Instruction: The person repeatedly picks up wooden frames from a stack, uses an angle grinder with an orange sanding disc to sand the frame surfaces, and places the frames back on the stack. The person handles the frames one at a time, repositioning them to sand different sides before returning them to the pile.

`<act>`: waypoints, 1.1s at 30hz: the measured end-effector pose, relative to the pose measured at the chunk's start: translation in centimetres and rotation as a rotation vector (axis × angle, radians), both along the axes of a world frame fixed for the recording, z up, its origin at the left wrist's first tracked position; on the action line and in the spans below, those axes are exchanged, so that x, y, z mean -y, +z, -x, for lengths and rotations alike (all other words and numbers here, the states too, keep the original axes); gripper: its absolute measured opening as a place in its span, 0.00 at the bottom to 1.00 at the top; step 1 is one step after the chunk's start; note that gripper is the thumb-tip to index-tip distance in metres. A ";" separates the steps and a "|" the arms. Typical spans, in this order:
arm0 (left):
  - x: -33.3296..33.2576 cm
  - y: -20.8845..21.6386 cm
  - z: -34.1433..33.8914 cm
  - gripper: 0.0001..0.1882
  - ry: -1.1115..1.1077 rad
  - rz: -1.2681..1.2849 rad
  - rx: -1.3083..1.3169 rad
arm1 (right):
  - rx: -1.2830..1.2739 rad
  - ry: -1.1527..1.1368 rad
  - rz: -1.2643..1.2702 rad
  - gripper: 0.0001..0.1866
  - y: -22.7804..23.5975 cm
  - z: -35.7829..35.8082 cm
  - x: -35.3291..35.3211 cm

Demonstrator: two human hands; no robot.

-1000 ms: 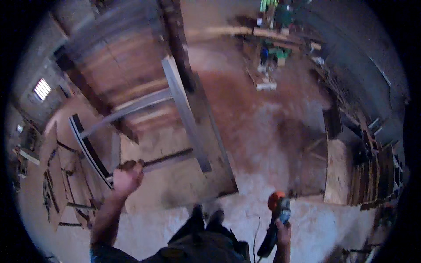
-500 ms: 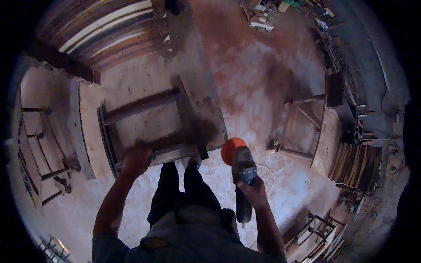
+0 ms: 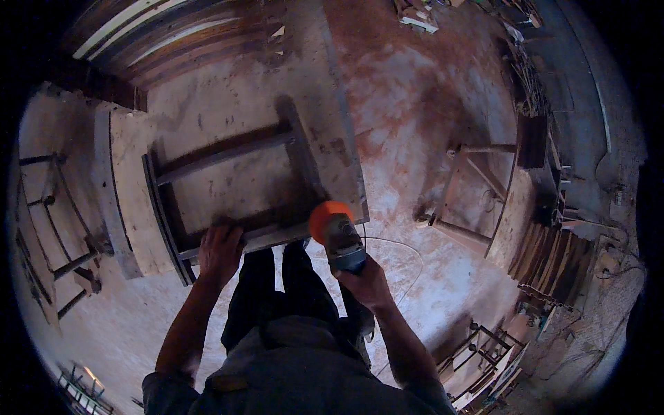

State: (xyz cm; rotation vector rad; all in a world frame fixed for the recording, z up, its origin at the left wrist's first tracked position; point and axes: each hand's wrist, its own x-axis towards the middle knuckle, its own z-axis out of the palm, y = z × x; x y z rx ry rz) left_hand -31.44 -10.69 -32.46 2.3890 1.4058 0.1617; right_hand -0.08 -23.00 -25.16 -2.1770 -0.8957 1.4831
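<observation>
A dark wooden frame [image 3: 225, 158], with two long side pieces joined by crossbars, lies flat on a pale plywood-topped workbench [image 3: 214, 114]. My left hand [image 3: 220, 254] grips its near rail toward the left end, fingers bent over the wood. In my right hand [image 3: 368, 285] is an angle grinder [image 3: 342, 243], held by its body. The grinder's round orange disc [image 3: 324, 218] is over the near right corner of the frame and overlaps it; whether it touches the wood I cannot tell. My right fingers are partly hidden by the tool.
A pale cord [image 3: 408, 250] curves over the dusty floor right of the grinder. Stacked boards [image 3: 173, 41] lie at the far left. Another wooden frame [image 3: 474, 232] leans by a bench at the right. More dark frames [image 3: 59, 266] stand at the left, and others at the lower right.
My right hand has brought the grinder leftward, from beside the bench to the frame's near right corner. My left hand stays on the near rail. The whole view has shifted slightly.
</observation>
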 end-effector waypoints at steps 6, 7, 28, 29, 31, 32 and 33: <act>-0.6 0.6 0.0 0.16 0.013 0.091 0.004 | 0.167 0.029 0.070 0.31 1.0 0.9 -1.5; -0.7 0.7 -0.1 0.16 0.016 0.128 -0.028 | 0.155 -0.003 0.064 0.30 1.2 0.5 -1.5; 5.1 0.0 11.6 0.15 0.824 0.379 0.324 | 0.034 -0.039 -0.144 0.27 -2.2 -0.7 -17.1; 4.9 0.8 10.9 0.14 0.788 0.299 0.295 | 0.011 -0.067 -0.165 0.27 -1.6 -0.7 -17.2; 4.8 1.4 10.2 0.12 0.797 0.251 0.264 | -0.005 -0.097 -0.140 0.28 -1.2 -0.8 -17.4; 4.8 1.5 10.1 0.12 0.842 0.281 0.263 | 0.002 -0.099 -0.094 0.27 -1.2 -0.9 -17.6; 4.8 1.5 10.0 0.11 0.888 0.311 0.263 | 0.008 -0.099 -0.049 0.27 -1.1 -1.0 -17.7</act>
